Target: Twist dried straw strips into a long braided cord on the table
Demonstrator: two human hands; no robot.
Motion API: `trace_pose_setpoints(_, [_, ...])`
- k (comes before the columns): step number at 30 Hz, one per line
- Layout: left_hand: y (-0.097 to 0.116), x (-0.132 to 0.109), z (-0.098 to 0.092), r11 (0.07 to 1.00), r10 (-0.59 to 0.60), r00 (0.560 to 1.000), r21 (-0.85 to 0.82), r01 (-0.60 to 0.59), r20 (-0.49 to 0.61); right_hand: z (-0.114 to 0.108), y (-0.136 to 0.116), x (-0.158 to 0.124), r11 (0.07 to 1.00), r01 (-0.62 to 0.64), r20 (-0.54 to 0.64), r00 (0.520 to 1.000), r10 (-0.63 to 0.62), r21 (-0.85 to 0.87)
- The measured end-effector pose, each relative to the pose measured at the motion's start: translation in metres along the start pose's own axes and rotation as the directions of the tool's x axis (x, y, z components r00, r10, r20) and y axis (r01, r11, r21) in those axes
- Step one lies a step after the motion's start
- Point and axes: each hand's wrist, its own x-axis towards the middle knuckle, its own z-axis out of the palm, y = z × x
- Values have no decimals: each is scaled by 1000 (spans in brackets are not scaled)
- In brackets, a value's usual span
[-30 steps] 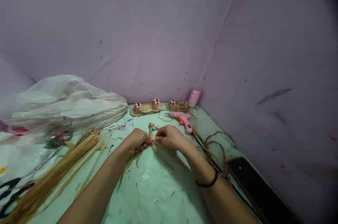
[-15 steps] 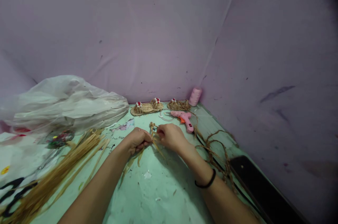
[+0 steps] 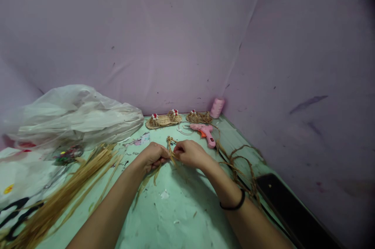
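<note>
Between my hands is a short braid of tan plant-fibre strands [image 3: 169, 145], its far end at a small knot or nail on the table. My left hand [image 3: 154, 156] is closed, pinching strands at the left of the braid, with loose ends hanging below it. On the other side my right hand [image 3: 189, 153] pinches strands close to the braid; its fingertips are partly hidden. Just beyond lie a pink glue gun [image 3: 206, 131] and woven slippers [image 3: 163, 120] with red and white bead ornaments.
A bundle of dry fibre [image 3: 70, 194] lies to the left, over black-handled scissors [image 3: 20, 217]. Behind it is a plastic bag [image 3: 79, 112]. Braided cord [image 3: 243, 159], a dark phone-like slab [image 3: 290, 210] and a pink thread spool [image 3: 217, 108] are on the right.
My right hand has drawn slightly down and closer to my left hand, bringing its strand in beside the braid. My left hand keeps its pinch almost in place.
</note>
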Motion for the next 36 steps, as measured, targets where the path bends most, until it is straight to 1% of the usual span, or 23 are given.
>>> trace_pose_setpoints(5, [1, -1, 1, 1000, 3, 1000, 1, -3, -2, 6, 3, 2, 994, 15, -5, 1000, -14, 107])
trace_pose_setpoints(7, [0, 0, 1, 1000, 3, 1000, 3, -3, -2, 8, 6, 3, 980, -7, 35, 999, 0, 198])
trace_pose_setpoints(10, [-1, 1, 1, 1000, 7, 1000, 14, -7, -5, 11, 10, 6, 935, -59, 121, 993, 17, 351])
trace_pose_setpoints(11, [-1, 1, 1, 1000, 12, 1000, 19, -12, -9, 12, 11, 7, 922, -67, 125, 992, 21, 381])
trace_pose_setpoints(14, [-1, 1, 1, 999, 19, 1000, 29, -18, -15, 16, 14, 10, 892, -64, 77, 997, 33, 447])
trace_pose_setpoints(17, [-1, 0, 2, 1000, 13, 1000, 28, -12, -16, 17, 14, 13, 818, -103, 82, 994, 69, 565])
trace_pose_setpoints(21, [-2, 1, 2, 999, 20, 1000, 43, -19, -19, 17, 8, 13, 654, -240, 123, 968, 221, 717])
trace_pose_setpoints(24, [-3, 2, 0, 999, 30, 1000, 40, -29, -9, 18, 5, 14, 574, -315, 168, 940, 295, 755])
trace_pose_setpoints(27, [-4, 4, -1, 1000, 14, 1000, 20, -14, 4, 18, 3, 15, 515, -330, 193, 934, 302, 791])
trace_pose_setpoints(29, [-3, 4, -2, 1000, 0, 1000, 6, 0, 5, 18, 3, 15, 512, -319, 178, 935, 305, 798])
trace_pose_setpoints(32, [-1, 2, -1, 1000, -29, 1000, 7, 29, 7, 16, 2, 15, 540, -314, 148, 933, 329, 781])
trace_pose_setpoints(36, [2, 0, 0, 999, -40, 999, 16, 40, 4, 12, -1, 12, 535, -364, 169, 910, 379, 762])
